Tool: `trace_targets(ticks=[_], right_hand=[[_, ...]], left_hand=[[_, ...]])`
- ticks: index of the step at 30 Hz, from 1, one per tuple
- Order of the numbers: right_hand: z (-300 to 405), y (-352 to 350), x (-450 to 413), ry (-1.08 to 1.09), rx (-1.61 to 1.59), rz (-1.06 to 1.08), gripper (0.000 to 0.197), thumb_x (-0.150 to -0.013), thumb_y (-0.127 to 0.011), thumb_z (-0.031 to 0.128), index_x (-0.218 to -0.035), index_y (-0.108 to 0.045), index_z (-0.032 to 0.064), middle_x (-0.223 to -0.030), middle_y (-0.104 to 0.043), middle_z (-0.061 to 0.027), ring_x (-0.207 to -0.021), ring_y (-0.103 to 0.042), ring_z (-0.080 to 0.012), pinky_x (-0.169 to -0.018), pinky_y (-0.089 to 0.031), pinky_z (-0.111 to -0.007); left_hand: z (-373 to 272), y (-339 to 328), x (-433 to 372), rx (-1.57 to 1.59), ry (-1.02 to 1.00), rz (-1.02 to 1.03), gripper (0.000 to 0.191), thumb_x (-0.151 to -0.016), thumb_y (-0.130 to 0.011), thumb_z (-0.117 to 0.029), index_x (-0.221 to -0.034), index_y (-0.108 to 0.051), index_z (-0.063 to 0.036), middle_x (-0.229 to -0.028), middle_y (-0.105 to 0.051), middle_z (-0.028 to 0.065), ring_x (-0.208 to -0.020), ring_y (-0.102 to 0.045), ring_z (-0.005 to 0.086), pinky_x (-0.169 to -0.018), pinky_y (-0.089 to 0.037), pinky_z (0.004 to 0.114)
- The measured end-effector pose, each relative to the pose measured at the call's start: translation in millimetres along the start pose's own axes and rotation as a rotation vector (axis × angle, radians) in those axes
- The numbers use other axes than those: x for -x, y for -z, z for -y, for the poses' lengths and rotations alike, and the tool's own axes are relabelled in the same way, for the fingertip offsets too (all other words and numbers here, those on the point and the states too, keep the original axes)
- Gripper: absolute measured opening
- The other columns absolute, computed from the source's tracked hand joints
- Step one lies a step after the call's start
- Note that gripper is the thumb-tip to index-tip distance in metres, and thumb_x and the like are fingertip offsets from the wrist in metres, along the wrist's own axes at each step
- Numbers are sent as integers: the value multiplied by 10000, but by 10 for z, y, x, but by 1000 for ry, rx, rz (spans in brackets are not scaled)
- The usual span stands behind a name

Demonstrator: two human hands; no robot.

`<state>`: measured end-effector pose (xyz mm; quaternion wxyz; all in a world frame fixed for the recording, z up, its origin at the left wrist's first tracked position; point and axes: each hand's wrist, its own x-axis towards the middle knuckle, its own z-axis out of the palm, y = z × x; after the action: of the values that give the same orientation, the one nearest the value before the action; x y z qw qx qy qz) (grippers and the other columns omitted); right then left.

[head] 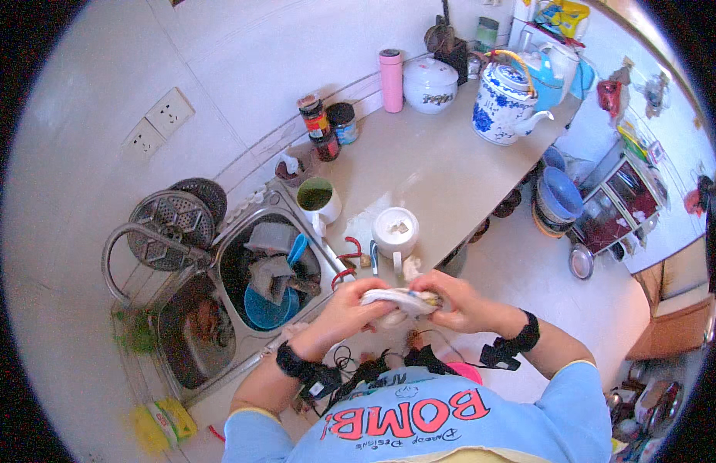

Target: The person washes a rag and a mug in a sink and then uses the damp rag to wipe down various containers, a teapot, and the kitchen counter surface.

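My left hand [360,307] and my right hand [453,301] grip a white bundle [403,301] between them, in front of my chest. It looks like a twisted cloth, but blur hides its details. Just beyond my hands, a white mug [395,228] stands on the countertop [427,168], with its handle towards me and a torn patch on its top face. Beside the sink, another white mug [317,199] stands upright, its inside green. A blue-and-white slim tool [374,257] and a red-handled item [352,246] lie near the white mug.
At left, a double steel sink [329,249] holds a blue bowl [271,307] and other wares under a curved faucet [117,231]. Jars [341,121], a pink flask [391,81], a lidded white pot [430,87] and a blue-patterned teapot [499,107] line the back. Stacked basins [557,194] stand right.
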<state>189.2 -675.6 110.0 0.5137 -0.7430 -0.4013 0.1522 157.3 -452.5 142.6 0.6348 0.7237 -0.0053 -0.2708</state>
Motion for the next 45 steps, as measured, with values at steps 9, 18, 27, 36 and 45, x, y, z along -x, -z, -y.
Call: trace_targets(ticks=[9, 18, 27, 36, 45], right_hand=[[-648, 1085, 139, -398, -51, -337, 325, -820, -536, 236, -1037, -469, 3, -894, -556, -76, -812, -518, -135, -712, -433, -286], [-1981, 2299, -893, -360, 762, -261, 493, -787, -522, 209, -1196, -357, -11, -1105, -487, -226, -1011, -486, -346, -849, -394, -369], [-3370, 1953, -1485, -195, 719, -109, 564, -729, -496, 33, -1265, -322, 61, -1279, -330, -165, -1180, -301, -347, -894, -304, -555], [-2672, 629, -2087, 263, 529, 200, 501, -649, -517, -35, -1126, -486, 115, -1196, -444, -110, -1110, -395, -311, -907, -357, -388], [-2587, 612, -1702, 433, 358, 625, 470, -673, -540, -14, -1108, -533, 164, -1255, -432, 12, -1182, -340, -229, -964, -270, -424]], left_hand=[[304, 113, -707, 150, -22, 15, 354, -847, -510, -193, -1128, -438, 10, -988, -560, 91, -743, -572, 140, -591, -469, 238], [596, -11, -948, 260, 195, -365, 447, -809, -568, -232, -1141, -414, 25, -1047, -501, 116, -775, -579, 169, -571, -473, 254], [707, -589, -1289, 536, 350, -630, 324, -848, -496, -253, -1051, -445, -5, -822, -530, 54, -660, -529, 111, -540, -430, 212], [673, -1050, -963, 487, 337, -839, 180, -882, -431, -215, -925, -480, -46, -668, -392, -42, -559, -337, 50, -494, -302, 187], [557, -1048, -581, 584, 228, -948, 160, -893, -413, -196, -854, -467, -51, -658, -377, -36, -566, -325, 52, -503, -295, 190]])
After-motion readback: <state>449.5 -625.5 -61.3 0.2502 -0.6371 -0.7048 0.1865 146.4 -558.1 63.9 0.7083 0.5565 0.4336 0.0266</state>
